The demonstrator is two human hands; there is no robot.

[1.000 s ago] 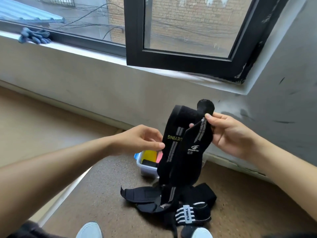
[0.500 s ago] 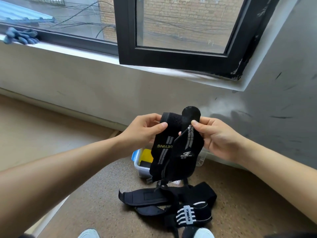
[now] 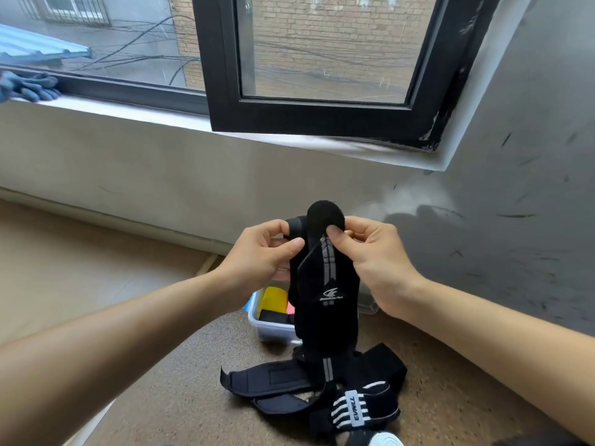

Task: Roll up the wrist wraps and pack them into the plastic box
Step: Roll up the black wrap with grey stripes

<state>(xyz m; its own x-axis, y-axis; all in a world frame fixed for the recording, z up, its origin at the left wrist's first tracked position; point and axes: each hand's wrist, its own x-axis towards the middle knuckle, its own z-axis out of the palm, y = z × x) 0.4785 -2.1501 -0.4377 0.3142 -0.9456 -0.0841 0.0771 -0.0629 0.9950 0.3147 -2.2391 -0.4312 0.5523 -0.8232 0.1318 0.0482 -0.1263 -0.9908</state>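
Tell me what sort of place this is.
Probably a bare indoor room, seen at floor level: a black-framed window facing a brick building, a scuffed grey wall, a brown floor.

My tally
Two hands, my left hand point(image 3: 260, 252) and right hand point(image 3: 376, 262); one wrist wrap point(image 3: 325, 300) aloft; one plastic box point(image 3: 273, 331); one floor pile point(image 3: 267, 378) of further wraps (too tangled for me to count); one white shoe tip point(image 3: 384, 441).

"EVNLL" on white label point(image 3: 357, 408) of striped wrap point(image 3: 381, 405)
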